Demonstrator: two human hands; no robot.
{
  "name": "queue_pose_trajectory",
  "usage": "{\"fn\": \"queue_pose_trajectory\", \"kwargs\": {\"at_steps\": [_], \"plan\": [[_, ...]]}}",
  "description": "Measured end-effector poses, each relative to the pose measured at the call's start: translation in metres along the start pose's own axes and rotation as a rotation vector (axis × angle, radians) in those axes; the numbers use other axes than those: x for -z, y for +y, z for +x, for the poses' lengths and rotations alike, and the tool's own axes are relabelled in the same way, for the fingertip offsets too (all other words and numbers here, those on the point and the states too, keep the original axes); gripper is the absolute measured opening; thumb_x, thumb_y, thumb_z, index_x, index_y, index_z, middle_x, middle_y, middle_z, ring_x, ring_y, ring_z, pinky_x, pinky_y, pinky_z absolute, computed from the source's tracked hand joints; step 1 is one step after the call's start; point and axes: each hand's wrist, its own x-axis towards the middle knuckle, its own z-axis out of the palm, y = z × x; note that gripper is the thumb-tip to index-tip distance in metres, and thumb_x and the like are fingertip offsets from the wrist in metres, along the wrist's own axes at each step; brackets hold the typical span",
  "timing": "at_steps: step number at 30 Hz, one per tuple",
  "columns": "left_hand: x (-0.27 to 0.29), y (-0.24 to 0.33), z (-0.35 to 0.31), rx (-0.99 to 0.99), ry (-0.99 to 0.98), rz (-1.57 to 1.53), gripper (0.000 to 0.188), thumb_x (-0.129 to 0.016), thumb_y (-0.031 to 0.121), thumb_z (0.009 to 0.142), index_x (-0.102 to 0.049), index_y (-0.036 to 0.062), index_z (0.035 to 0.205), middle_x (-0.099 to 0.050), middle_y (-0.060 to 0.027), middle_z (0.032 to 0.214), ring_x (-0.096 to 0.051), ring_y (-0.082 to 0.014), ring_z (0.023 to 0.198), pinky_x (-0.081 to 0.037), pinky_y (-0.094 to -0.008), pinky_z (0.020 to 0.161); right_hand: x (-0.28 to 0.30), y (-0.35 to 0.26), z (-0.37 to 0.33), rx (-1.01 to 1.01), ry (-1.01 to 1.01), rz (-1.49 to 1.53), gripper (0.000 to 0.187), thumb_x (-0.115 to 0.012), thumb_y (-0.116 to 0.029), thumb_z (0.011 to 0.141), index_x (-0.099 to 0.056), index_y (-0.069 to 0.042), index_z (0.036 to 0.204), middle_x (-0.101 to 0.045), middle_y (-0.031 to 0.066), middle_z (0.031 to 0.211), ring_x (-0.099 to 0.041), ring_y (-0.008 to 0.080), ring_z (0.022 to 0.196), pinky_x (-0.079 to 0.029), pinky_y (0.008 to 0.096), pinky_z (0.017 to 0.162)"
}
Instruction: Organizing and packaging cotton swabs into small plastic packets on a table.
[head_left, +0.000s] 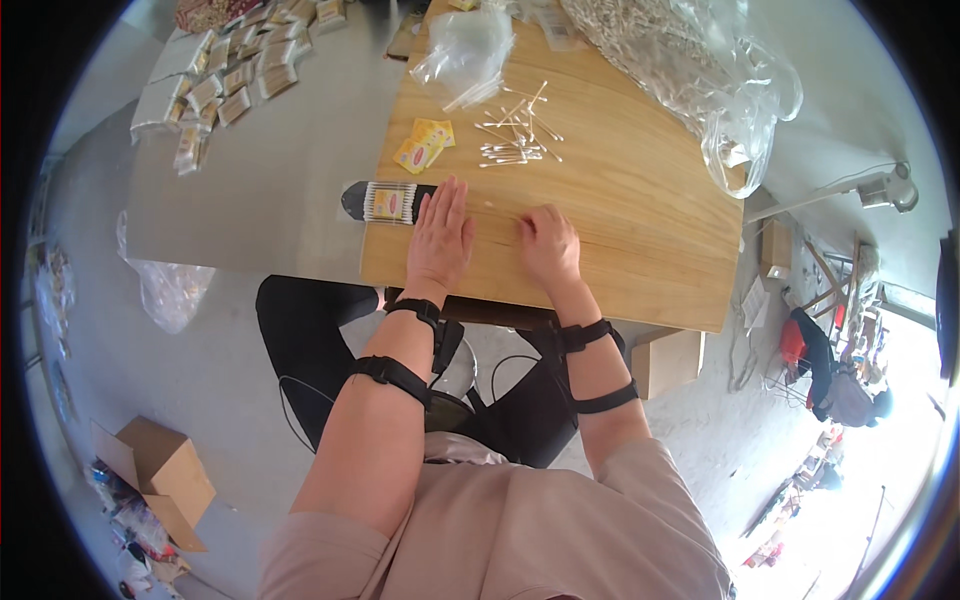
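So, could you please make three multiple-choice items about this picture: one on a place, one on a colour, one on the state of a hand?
1. Where does the packed cotton swab bag lie?
A. beside the left hand
B. on the floor
C. beside the right hand

2. What colour are the small label cards?
A. blue
B. yellow
C. green

3. How is the left hand?
A. a fist
B. raised in air
C. flat, palm down

Answers: 1 A, the bag lies at the wooden table edge, just left of that hand. 2 B, they look yellow near the loose cotton swabs. 3 C, its fingers lie spread on the wood.
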Motion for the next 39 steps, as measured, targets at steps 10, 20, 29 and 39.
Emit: {"fn": "queue_pose_trajectory", "kwargs": {"at_steps": [10,20,29,39], "plan": [[0.000,0.003,-0.002,0.017,-0.021,0.047,0.049,-0.053,0.022,0.097,-0.042,0.0054,0.142,-0.043,-0.0124,0.148,-0.037,-0.0275,0.139,-0.029,-0.0446,0.116,0.006,0.036,0.049,-0.090,0.224,-0.164,0.008,-0.068,-0.013,0.082,-0.062,-0.007,0.082,-0.062,0.0089,0.092,-0.059,0.0314,0.091,-0.050,0.0436,0.078],[0.003,0.003,-0.001,-0.023,-0.012,0.069,0.051,-0.054,0.021,0.095,-0.042,0.0030,0.141,-0.044,-0.0143,0.146,-0.038,-0.0295,0.138,-0.030,-0.0466,0.114,-0.020,0.004,0.103,0.352,0.012,-0.154,0.049,-0.070,-0.020,0.081,-0.053,-0.007,0.125,-0.050,0.0146,0.134,-0.041,0.0348,0.133,-0.033,0.0484,0.112],[0.006,0.001,-0.005,-0.037,-0.045,0.044,0.057,-0.056,0.023,0.095,-0.037,0.0013,0.143,-0.042,-0.0179,0.147,-0.038,-0.0334,0.138,-0.030,-0.0496,0.114,-0.003,0.051,0.180,0.132,0.145,-0.159,0.042,-0.064,-0.015,0.085,-0.053,-0.003,0.124,-0.052,0.0166,0.132,-0.046,0.0343,0.129,-0.039,0.0465,0.107],[0.021,0.005,-0.001,-0.005,-0.175,-0.026,0.066,-0.060,0.027,0.092,-0.033,0.0010,0.147,-0.037,-0.0196,0.150,-0.035,-0.0349,0.141,-0.027,-0.0519,0.115,0.014,0.071,0.413,0.338,0.112,-0.539,0.021,-0.056,-0.021,0.090,-0.074,-0.019,0.102,-0.049,0.0133,0.143,-0.039,0.0337,0.136,-0.034,0.0447,0.112]]}}
